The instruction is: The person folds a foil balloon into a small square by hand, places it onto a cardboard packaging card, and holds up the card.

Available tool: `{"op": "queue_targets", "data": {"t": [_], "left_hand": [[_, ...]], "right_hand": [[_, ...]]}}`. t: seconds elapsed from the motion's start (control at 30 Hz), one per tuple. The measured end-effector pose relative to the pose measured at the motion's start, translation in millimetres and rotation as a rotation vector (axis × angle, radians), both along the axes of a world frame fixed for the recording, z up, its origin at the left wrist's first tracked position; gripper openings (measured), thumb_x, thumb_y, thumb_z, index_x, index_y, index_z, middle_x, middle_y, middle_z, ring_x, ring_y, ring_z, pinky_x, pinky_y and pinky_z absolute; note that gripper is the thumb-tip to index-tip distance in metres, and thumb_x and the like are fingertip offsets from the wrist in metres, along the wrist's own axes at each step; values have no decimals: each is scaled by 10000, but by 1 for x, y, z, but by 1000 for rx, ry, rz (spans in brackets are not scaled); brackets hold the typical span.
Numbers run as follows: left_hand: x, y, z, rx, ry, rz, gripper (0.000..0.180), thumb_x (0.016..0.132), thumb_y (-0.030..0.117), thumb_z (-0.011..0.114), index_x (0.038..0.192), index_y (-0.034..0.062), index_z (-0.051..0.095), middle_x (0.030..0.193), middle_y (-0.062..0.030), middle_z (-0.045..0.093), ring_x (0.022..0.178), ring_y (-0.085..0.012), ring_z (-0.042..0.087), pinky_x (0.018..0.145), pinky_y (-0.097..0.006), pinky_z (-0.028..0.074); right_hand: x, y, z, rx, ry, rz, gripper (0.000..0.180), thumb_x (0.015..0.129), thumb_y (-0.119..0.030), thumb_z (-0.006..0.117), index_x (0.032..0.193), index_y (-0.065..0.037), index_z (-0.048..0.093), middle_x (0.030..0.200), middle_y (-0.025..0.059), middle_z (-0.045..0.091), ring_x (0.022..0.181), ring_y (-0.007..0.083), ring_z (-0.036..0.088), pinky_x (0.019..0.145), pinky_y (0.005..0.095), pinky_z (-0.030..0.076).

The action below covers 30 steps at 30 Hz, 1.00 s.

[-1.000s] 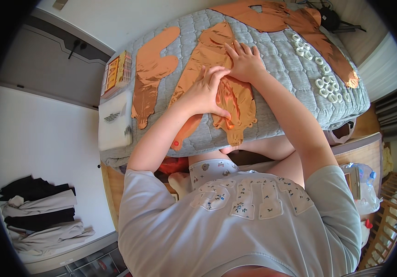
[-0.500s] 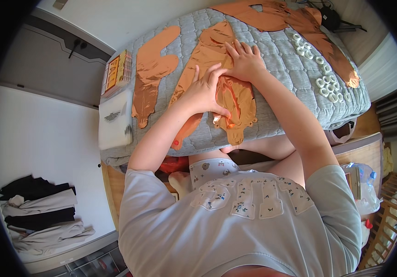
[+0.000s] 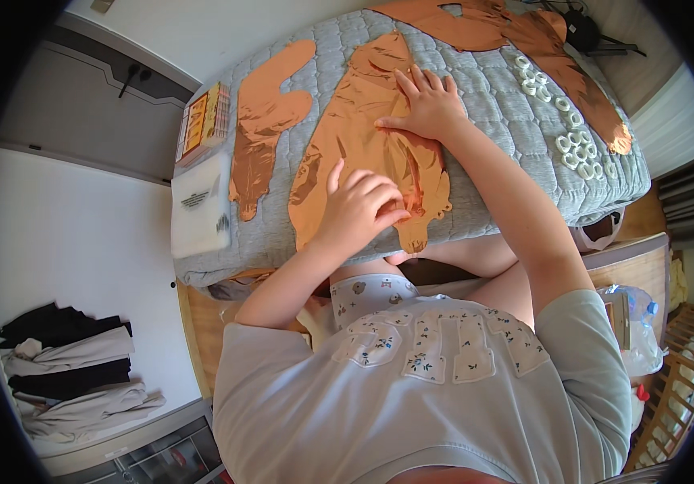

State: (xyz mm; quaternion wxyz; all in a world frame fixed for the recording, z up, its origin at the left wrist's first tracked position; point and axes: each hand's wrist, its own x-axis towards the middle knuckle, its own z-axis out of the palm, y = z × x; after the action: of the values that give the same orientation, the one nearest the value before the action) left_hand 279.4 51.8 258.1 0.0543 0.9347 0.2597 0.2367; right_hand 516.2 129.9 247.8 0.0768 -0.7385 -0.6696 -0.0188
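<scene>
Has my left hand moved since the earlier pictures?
Yes: your left hand has moved toward you, nearer the front edge of the quilted gray mattress.

Flat, creased copper foil balloon (image 3: 347, 133) on mattress (image 3: 496, 93)

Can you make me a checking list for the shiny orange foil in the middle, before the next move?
1. Right hand on the middle foil: ok, fingers spread over it.
2. Left hand pinching foil: cannot tell, fingertips are bunched by its lower end.
3. Middle foil smooth: not ok, wrinkled.
4. Left foil apart from it: ok, mattress shows between.
5. White rings off the middle foil: ok.
</scene>
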Motion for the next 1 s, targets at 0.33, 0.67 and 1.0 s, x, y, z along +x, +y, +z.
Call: {"op": "queue_targets", "data": {"t": [0.33, 0.67, 1.0], "left_hand": [[-18, -34, -26, 241, -111, 24, 184, 781, 335, 837, 894, 197, 794, 968, 108, 743, 973, -84, 653, 1171, -488, 276], [-78, -80, -60, -314, -242, -214, 195, 906, 235, 762, 1052, 108, 789, 960, -25, 770, 847, -179, 701, 832, -329, 530], [-125, -62, -48, -1229, -823, 704, 384, 1069, 355, 559, 1028, 1, 703, 832, -73, 729, 673, -159, 690, 576, -250, 490]], "right_hand": [[-1, 4, -4, 27, -2, -5, 1207, 743, -962, 484, 1643, -188, 262, 1687, 136, 280, 1564, 314, 232, 1253, 570, 164], [-3, 1, 0, 22, -9, 7, 1168, 773, -938, 484, 1636, -179, 275, 1678, 134, 292, 1559, 311, 240, 1248, 555, 164], [-1, 1, 1, 7, 0, 3, 1178, 765, -945, 484, 1636, -181, 274, 1686, 133, 272, 1559, 338, 233, 1256, 561, 165]]}}
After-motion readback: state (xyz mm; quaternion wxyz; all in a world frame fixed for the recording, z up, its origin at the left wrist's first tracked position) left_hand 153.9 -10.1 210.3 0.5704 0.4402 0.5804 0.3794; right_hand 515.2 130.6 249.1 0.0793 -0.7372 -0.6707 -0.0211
